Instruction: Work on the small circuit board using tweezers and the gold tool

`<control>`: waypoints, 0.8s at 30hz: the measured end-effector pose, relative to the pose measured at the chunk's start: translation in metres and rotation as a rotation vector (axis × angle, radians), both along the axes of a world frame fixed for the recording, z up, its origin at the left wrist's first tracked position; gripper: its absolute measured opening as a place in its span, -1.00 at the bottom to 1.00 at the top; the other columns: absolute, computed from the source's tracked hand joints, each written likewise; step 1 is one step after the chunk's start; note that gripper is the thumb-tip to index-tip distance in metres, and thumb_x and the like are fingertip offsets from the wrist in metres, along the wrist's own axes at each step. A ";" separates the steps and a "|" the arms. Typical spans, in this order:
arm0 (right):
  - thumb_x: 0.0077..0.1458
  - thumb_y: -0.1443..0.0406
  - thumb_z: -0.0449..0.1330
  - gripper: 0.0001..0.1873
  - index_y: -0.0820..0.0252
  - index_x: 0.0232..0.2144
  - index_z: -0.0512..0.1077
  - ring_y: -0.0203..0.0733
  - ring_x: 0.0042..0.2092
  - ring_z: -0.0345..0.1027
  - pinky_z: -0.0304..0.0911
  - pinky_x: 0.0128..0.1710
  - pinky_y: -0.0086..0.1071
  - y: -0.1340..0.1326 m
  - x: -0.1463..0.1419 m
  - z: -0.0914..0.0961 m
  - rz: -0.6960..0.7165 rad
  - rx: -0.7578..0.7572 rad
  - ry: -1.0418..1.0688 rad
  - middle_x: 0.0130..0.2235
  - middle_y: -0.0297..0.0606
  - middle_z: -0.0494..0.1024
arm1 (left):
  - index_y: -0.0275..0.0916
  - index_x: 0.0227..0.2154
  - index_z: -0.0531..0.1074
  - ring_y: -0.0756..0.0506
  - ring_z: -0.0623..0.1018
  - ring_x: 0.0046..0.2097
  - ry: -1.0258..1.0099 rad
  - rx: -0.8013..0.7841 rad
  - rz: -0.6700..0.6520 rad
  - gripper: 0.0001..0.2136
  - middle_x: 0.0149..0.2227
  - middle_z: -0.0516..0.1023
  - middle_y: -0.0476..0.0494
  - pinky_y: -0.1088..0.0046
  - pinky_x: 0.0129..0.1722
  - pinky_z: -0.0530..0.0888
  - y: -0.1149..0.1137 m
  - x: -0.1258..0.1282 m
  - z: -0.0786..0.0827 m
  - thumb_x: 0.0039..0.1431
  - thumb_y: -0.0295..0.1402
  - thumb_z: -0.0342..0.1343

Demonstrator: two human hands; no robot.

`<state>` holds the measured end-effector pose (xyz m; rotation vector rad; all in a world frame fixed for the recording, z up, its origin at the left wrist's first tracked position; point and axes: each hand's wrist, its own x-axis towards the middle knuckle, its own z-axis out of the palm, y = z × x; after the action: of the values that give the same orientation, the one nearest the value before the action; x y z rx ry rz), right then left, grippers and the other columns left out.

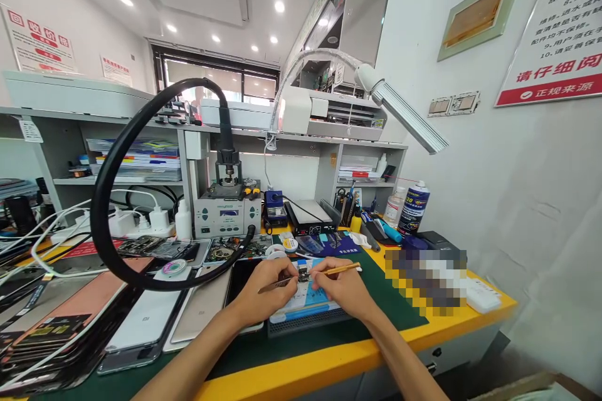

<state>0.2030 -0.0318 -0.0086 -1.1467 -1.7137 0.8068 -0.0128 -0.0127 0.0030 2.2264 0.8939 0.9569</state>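
Note:
My left hand (264, 285) is closed on slim dark tweezers (270, 286), their back end pointing left. In my right hand (343, 288) is a thin gold pen-shaped tool (345, 268); its working tip is hidden by my fingers. Between the fingertips of both hands sits a small dark electronic part (303, 272), too small to make out fully. Under the hands lies a blue and white work pad (308, 310) on a dark ridged base (305, 322).
Phones (141, 313) crowd the left side of the green mat (395, 301). A black hose (101, 200) loops from the hot air station (226, 216). A desk lamp (409, 116) hangs over the right. A spray can (414, 208) stands at the back right.

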 end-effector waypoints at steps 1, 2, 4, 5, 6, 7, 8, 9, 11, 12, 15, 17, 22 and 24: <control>0.17 0.21 0.22 -0.80 0.20 -0.42 0.53 -0.32 -0.62 0.19 0.11 -0.61 -0.45 -0.001 0.000 0.001 0.009 0.009 -0.004 -0.47 -0.25 0.60 | -0.27 -0.39 0.50 -0.04 0.42 -0.42 0.000 0.001 0.002 -0.86 -0.44 0.51 -0.07 0.51 -0.46 0.26 0.000 0.000 0.000 0.15 -0.36 0.07; 0.17 0.20 0.22 -0.79 0.20 -0.42 0.54 -0.32 -0.61 0.19 0.12 -0.61 -0.44 -0.001 -0.001 0.002 0.016 0.016 -0.009 -0.46 -0.24 0.61 | -0.27 -0.39 0.50 -0.04 0.41 -0.42 -0.001 0.001 0.005 -0.86 -0.44 0.51 -0.07 0.52 -0.47 0.26 0.000 0.000 0.001 0.15 -0.36 0.07; 0.18 0.19 0.22 -0.78 0.19 -0.41 0.55 -0.31 -0.61 0.20 0.12 -0.61 -0.44 -0.002 -0.001 0.003 0.023 0.019 -0.021 -0.45 -0.24 0.61 | -0.26 -0.40 0.50 -0.03 0.41 -0.43 -0.001 0.002 0.008 -0.86 -0.45 0.51 -0.06 0.52 -0.47 0.26 -0.001 0.001 0.001 0.15 -0.36 0.07; 0.17 0.18 0.22 -0.78 0.19 -0.41 0.56 -0.31 -0.61 0.20 0.12 -0.61 -0.44 -0.002 -0.001 0.003 0.022 0.017 -0.025 -0.45 -0.24 0.61 | -0.26 -0.40 0.51 -0.03 0.41 -0.43 -0.001 0.002 0.010 -0.86 -0.46 0.51 -0.06 0.52 -0.47 0.26 -0.001 0.001 0.001 0.15 -0.36 0.07; 0.17 0.18 0.22 -0.78 0.19 -0.41 0.56 -0.31 -0.61 0.20 0.12 -0.61 -0.44 -0.001 -0.001 0.003 0.022 0.018 -0.027 -0.45 -0.24 0.61 | -0.26 -0.39 0.51 -0.03 0.41 -0.43 -0.001 0.002 0.010 -0.86 -0.46 0.51 -0.05 0.52 -0.47 0.26 -0.001 0.001 0.001 0.15 -0.36 0.07; 0.16 0.18 0.23 -0.78 0.19 -0.42 0.56 -0.31 -0.61 0.21 0.13 -0.61 -0.44 -0.001 0.000 0.002 0.019 0.018 -0.025 -0.46 -0.25 0.60 | -0.26 -0.39 0.51 -0.03 0.41 -0.44 0.000 0.002 0.010 -0.86 -0.46 0.51 -0.05 0.52 -0.47 0.27 -0.001 0.002 0.001 0.15 -0.36 0.07; 0.16 0.18 0.23 -0.78 0.19 -0.42 0.56 -0.31 -0.62 0.21 0.13 -0.61 -0.44 -0.001 0.000 0.002 0.016 0.016 -0.017 -0.46 -0.25 0.60 | -0.26 -0.39 0.51 -0.03 0.41 -0.44 0.000 0.001 0.011 -0.86 -0.47 0.51 -0.05 0.52 -0.47 0.26 -0.001 0.002 0.000 0.15 -0.36 0.07; 0.15 0.18 0.23 -0.79 0.19 -0.41 0.56 -0.31 -0.62 0.21 0.13 -0.61 -0.44 0.000 0.000 0.001 0.013 0.013 -0.009 -0.47 -0.25 0.60 | -0.26 -0.39 0.51 -0.03 0.41 -0.44 0.001 0.000 0.011 -0.86 -0.47 0.50 -0.04 0.52 -0.47 0.26 0.000 0.002 0.000 0.15 -0.36 0.07; 0.14 0.18 0.23 -0.79 0.19 -0.40 0.56 -0.31 -0.63 0.20 0.13 -0.62 -0.44 0.000 0.000 0.001 0.005 0.000 0.001 -0.47 -0.26 0.60 | -0.26 -0.39 0.50 -0.03 0.40 -0.45 0.003 -0.002 0.010 -0.86 -0.48 0.49 -0.03 0.52 -0.48 0.26 0.000 0.002 -0.001 0.16 -0.35 0.07; 0.14 0.18 0.23 -0.79 0.19 -0.40 0.56 -0.31 -0.63 0.19 0.12 -0.63 -0.44 0.001 0.000 0.001 0.003 -0.004 0.000 -0.47 -0.26 0.60 | -0.26 -0.39 0.50 -0.03 0.40 -0.45 0.004 -0.003 0.009 -0.86 -0.48 0.49 -0.03 0.52 -0.48 0.25 0.000 0.002 -0.001 0.16 -0.35 0.07; 0.14 0.20 0.23 -0.80 0.19 -0.42 0.56 -0.31 -0.62 0.20 0.11 -0.62 -0.44 0.001 0.000 0.001 0.005 0.001 -0.018 -0.46 -0.26 0.61 | -0.26 -0.39 0.49 -0.02 0.39 -0.46 0.005 -0.004 0.009 -0.86 -0.49 0.48 -0.04 0.52 -0.49 0.24 -0.001 0.002 0.000 0.17 -0.35 0.06; 0.13 0.21 0.23 -0.81 0.18 -0.43 0.55 -0.30 -0.61 0.22 0.11 -0.62 -0.44 0.000 0.000 0.001 -0.002 0.006 -0.019 -0.46 -0.26 0.60 | -0.26 -0.38 0.49 -0.02 0.39 -0.47 0.008 -0.005 0.002 -0.86 -0.49 0.48 -0.04 0.52 -0.50 0.24 -0.001 0.002 0.001 0.17 -0.35 0.06; 0.09 0.26 0.22 -0.87 0.17 -0.44 0.52 -0.28 -0.62 0.25 0.16 -0.60 -0.43 0.001 0.001 -0.001 -0.070 0.007 -0.007 -0.53 -0.30 0.56 | -0.26 -0.39 0.49 -0.02 0.38 -0.47 0.011 -0.003 -0.005 -0.86 -0.50 0.48 -0.03 0.52 -0.50 0.25 -0.001 0.001 0.001 0.17 -0.36 0.05; 0.07 0.27 0.22 -0.89 0.17 -0.46 0.49 -0.28 -0.62 0.25 0.17 -0.59 -0.43 0.001 0.000 -0.001 -0.092 0.010 -0.002 -0.54 -0.32 0.54 | -0.26 -0.39 0.49 -0.03 0.39 -0.46 0.011 0.000 -0.004 -0.86 -0.49 0.48 -0.04 0.51 -0.49 0.25 -0.001 0.001 0.000 0.16 -0.36 0.05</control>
<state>0.2034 -0.0308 -0.0099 -1.2110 -1.6517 0.7401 -0.0116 -0.0133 0.0033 2.2347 0.8942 0.9442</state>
